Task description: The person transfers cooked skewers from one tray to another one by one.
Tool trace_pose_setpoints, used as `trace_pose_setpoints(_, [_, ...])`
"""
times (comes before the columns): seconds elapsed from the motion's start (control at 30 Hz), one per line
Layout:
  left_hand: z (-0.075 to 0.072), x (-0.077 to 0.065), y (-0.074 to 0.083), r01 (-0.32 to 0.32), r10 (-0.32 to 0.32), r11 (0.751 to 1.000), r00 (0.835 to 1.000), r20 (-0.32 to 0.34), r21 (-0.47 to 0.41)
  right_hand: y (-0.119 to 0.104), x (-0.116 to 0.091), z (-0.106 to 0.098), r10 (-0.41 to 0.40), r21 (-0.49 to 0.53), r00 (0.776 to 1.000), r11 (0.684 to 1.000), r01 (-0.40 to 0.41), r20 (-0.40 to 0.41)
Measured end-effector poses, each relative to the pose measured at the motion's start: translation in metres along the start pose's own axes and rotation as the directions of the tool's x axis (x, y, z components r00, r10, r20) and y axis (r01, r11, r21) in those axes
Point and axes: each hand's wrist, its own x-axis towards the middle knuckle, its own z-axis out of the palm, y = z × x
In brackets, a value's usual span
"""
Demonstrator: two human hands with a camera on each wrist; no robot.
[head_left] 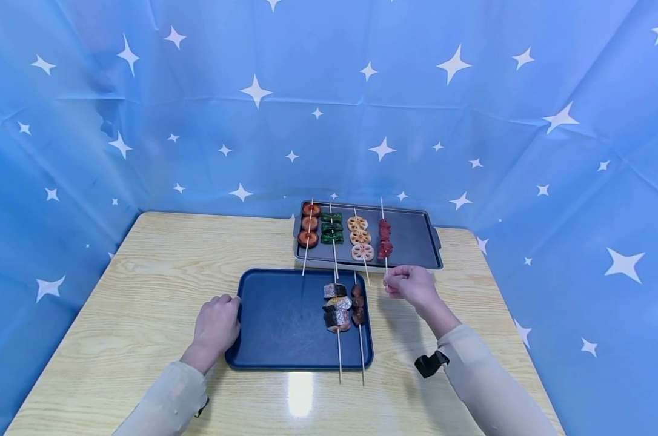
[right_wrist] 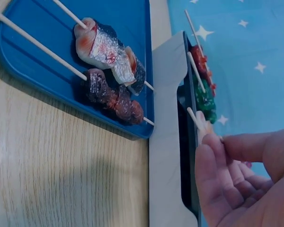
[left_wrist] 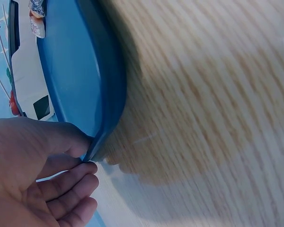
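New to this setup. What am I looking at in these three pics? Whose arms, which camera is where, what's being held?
No robot here: these are a person's bare hands. The wide picture comes from a camera worn on the head, looking forward and down. The other two come from cameras on the left and right wrists, each showing that hand's work.

On the wooden table are a blue tray, with a fish skewer and a brown meat skewer, and behind it a dark pan with four skewers across it.

The left hand grips the blue tray's edge. The right hand pinches the stick of the red skewer.
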Motion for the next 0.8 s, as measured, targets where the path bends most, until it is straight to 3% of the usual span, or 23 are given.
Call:
trace_pose_setpoints(0.37, [0.0,0.0,0.0,0.008,-0.008,1.0,1.0,0.008,-0.012,-0.005,-0.008,0.003,-0.028,-0.007,0.999,1.0,0.028,0.023])
trace_pose_setpoints(0.8, [0.0,0.0,0.0,0.006,-0.006,1.0,1.0,-0.003,-0.004,-0.013,-0.024,0.018,-0.064,0.026,0.991,0.998,0.061,0.116])
